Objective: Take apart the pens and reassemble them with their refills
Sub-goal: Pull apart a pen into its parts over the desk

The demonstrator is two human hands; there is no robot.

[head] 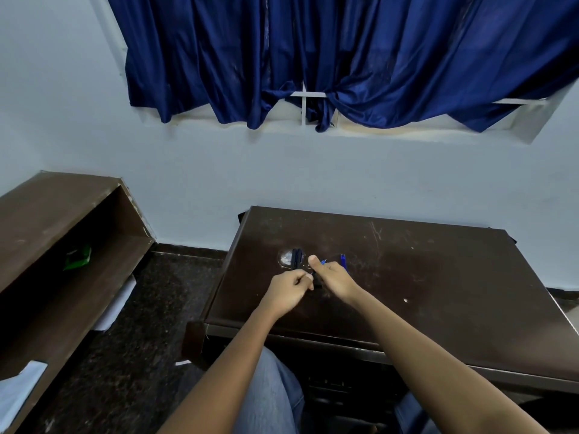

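Clearly both the left hand (pixel 289 285) and right hand (pixel 332 277) pinch one dark pen (pixel 317 281) mid-frame over the surface (pixel 423 277); light, stiff and slick, it is best gripped near each end.

Pens (pixel 297 260) on table (pixel 438 277), behind hands

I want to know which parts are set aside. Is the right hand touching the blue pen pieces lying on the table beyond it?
Cannot tell. In the head view the right hand overlaps the near end of the blue pen pieces, hiding any contact or gap.
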